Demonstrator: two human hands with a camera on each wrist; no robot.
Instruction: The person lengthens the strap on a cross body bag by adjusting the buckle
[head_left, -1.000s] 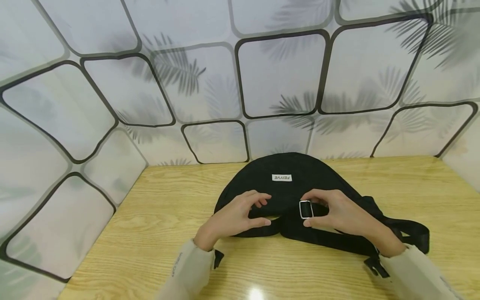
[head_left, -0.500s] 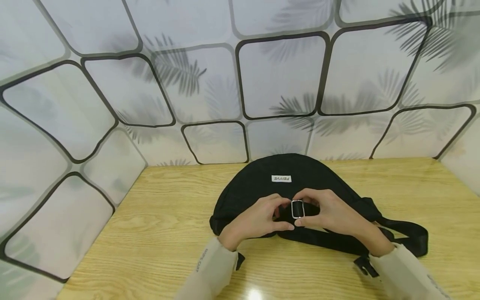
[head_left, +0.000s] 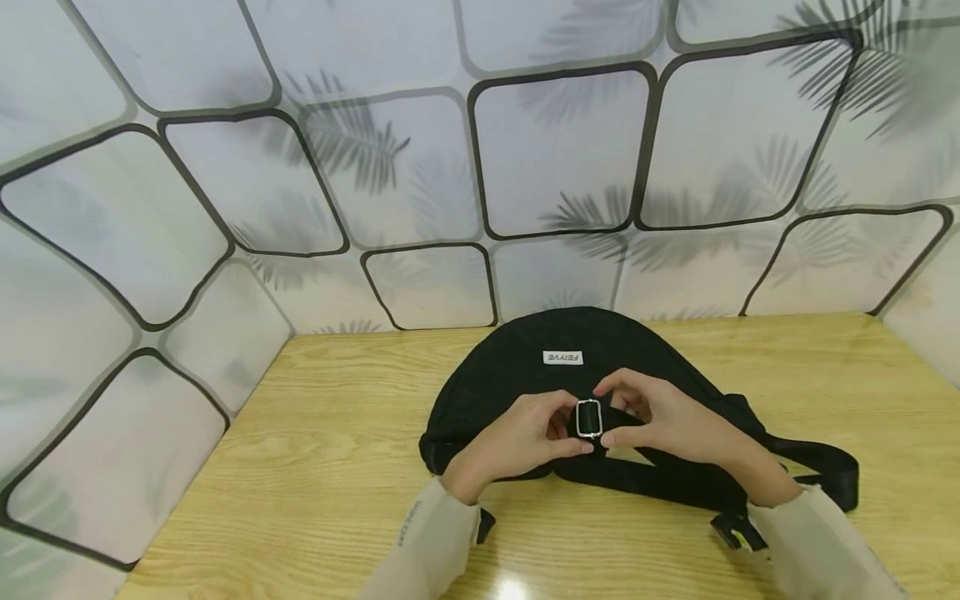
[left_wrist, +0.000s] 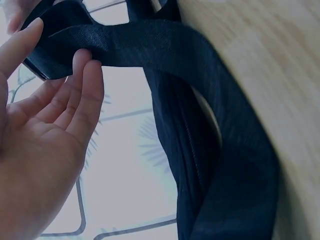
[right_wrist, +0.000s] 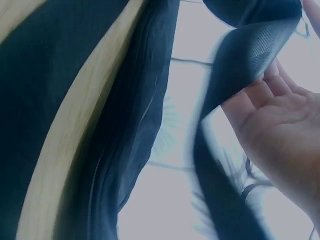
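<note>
A black half-moon waist bag (head_left: pixel 495 375) with a small white label (head_left: pixel 562 357) lies on the wooden table. In front of it, its black strap (head_left: pixel 637 477) is lifted, with a silver slider buckle (head_left: pixel 588 418) facing up. From the left, my left hand (head_left: pixel 517 437) pinches the buckle and strap between thumb and fingers; in the left wrist view, the strap (left_wrist: pixel 130 45) passes between them. My right hand (head_left: pixel 667 421) holds the strap just right of the buckle, index finger raised by its top corner. In the right wrist view, fingers curl behind the strap (right_wrist: pixel 240 65).
A black clip end (head_left: pixel 738 532) lies by the right sleeve, and another dark end (head_left: pixel 486 525) shows beside the left sleeve. Looped strap (head_left: pixel 836 471) extends right on the table (head_left: pixel 315 433). A patterned cloth wall (head_left: pixel 558 150) stands behind and at the left.
My left hand has moved right to the buckle and taken hold there. The buckle and right hand have shifted slightly left, and the right index finger has lifted from the buckle's top.
</note>
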